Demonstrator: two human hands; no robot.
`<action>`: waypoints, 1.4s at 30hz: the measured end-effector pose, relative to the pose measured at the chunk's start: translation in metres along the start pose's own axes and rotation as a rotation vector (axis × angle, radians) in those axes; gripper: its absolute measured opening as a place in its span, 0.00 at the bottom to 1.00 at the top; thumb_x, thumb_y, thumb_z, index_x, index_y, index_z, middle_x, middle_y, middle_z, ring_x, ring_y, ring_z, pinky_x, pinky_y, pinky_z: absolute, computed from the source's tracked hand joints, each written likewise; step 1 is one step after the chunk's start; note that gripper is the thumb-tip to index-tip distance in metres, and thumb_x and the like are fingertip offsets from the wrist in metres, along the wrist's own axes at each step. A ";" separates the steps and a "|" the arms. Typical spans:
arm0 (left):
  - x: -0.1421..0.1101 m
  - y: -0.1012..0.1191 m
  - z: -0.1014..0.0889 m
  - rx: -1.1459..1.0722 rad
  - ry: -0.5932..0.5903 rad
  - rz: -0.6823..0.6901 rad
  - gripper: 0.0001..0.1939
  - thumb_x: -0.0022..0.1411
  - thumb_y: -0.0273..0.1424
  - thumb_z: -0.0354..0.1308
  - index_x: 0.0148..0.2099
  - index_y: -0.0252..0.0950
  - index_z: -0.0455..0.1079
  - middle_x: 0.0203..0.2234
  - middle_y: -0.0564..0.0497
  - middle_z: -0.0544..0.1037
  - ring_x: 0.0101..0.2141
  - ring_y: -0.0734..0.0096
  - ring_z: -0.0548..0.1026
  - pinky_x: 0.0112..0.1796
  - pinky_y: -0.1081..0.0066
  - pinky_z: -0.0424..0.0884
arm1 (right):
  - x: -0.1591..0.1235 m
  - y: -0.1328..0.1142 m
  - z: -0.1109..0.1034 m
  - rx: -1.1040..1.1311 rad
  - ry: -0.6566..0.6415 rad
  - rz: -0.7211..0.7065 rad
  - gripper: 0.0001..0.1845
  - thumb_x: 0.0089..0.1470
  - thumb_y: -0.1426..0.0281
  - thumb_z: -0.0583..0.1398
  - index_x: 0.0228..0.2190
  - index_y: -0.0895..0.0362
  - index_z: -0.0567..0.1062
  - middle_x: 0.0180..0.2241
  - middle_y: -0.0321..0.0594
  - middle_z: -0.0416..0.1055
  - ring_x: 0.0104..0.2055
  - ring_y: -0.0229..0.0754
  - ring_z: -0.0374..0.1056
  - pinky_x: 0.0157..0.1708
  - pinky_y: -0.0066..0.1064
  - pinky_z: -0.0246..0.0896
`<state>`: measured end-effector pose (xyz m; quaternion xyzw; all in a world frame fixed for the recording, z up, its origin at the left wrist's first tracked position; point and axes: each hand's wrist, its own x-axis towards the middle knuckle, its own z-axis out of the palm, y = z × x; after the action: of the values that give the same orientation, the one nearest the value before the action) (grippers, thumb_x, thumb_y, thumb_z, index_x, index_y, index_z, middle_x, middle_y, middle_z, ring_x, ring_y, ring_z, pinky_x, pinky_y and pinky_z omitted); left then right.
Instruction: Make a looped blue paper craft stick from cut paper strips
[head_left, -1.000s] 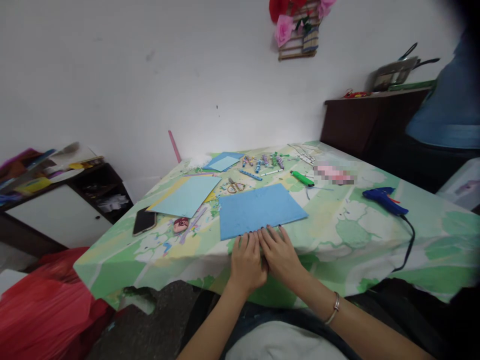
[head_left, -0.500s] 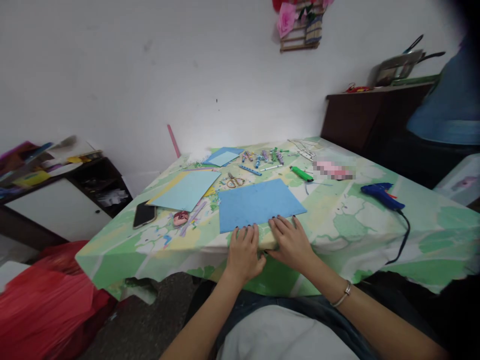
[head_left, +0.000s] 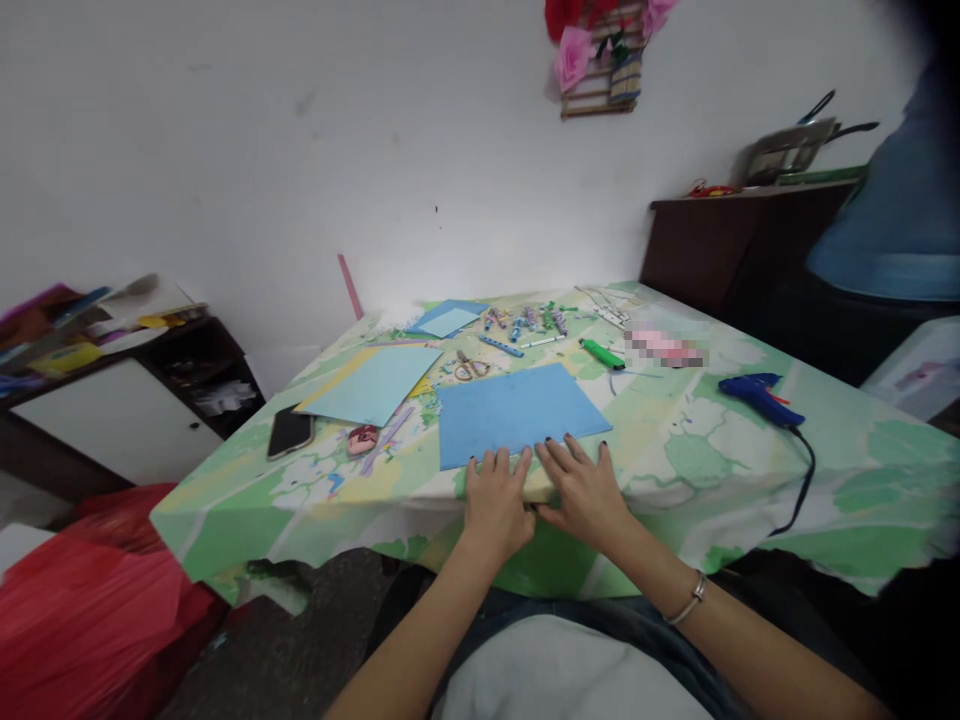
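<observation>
Palms down at the table's near edge, the person's left hand (head_left: 497,505) and right hand (head_left: 586,490) lie side by side, thumbs nearly meeting. Fingers are extended, slightly spread and grasping nothing, their tips along the near edge of a blue craft sheet (head_left: 521,408); how firmly they press, I can't tell. The sheet lies flat on the green-patterned tablecloth (head_left: 750,490), plain and four-sided, with scissors (head_left: 472,370) just beyond it.

This seemed a home: flowers (head_left: 574,58) hung above your cloth-covered table (head_left: 862,480), a cabinet (head_left: 701,250) stood by its far right corner.
</observation>
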<state>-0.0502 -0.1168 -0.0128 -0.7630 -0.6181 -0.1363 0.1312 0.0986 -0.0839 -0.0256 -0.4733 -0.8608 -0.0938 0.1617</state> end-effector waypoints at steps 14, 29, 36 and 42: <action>-0.006 -0.002 0.001 -0.030 0.017 0.007 0.40 0.43 0.28 0.56 0.61 0.36 0.53 0.45 0.43 0.66 0.45 0.54 0.62 0.53 0.48 0.47 | -0.003 0.014 0.002 -0.022 0.049 0.009 0.40 0.45 0.55 0.57 0.55 0.64 0.58 0.54 0.58 0.58 0.57 0.58 0.51 0.52 0.58 0.35; -0.021 -0.024 0.011 0.017 0.114 -0.189 0.35 0.44 0.25 0.52 0.58 0.38 0.59 0.49 0.42 0.67 0.51 0.53 0.61 0.54 0.48 0.47 | -0.010 0.051 0.003 -0.011 0.040 0.037 0.43 0.42 0.51 0.58 0.55 0.58 0.57 0.55 0.53 0.59 0.57 0.56 0.50 0.52 0.57 0.35; -0.028 -0.025 0.018 -0.004 0.154 -0.197 0.36 0.44 0.23 0.50 0.59 0.36 0.57 0.55 0.43 0.64 0.56 0.56 0.57 0.57 0.48 0.41 | -0.013 0.063 0.002 -0.035 0.044 0.054 0.44 0.41 0.48 0.57 0.56 0.59 0.58 0.55 0.54 0.58 0.57 0.56 0.51 0.52 0.55 0.37; -0.035 -0.028 0.014 -0.060 0.170 -0.191 0.37 0.43 0.24 0.51 0.60 0.31 0.55 0.55 0.41 0.63 0.56 0.54 0.57 0.57 0.50 0.44 | -0.015 0.080 -0.005 -0.035 -0.023 0.063 0.44 0.42 0.45 0.55 0.57 0.51 0.56 0.56 0.50 0.58 0.57 0.56 0.51 0.51 0.56 0.39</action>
<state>-0.0841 -0.1375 -0.0380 -0.6899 -0.6702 -0.2308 0.1470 0.1747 -0.0549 -0.0261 -0.5038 -0.8457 -0.0984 0.1461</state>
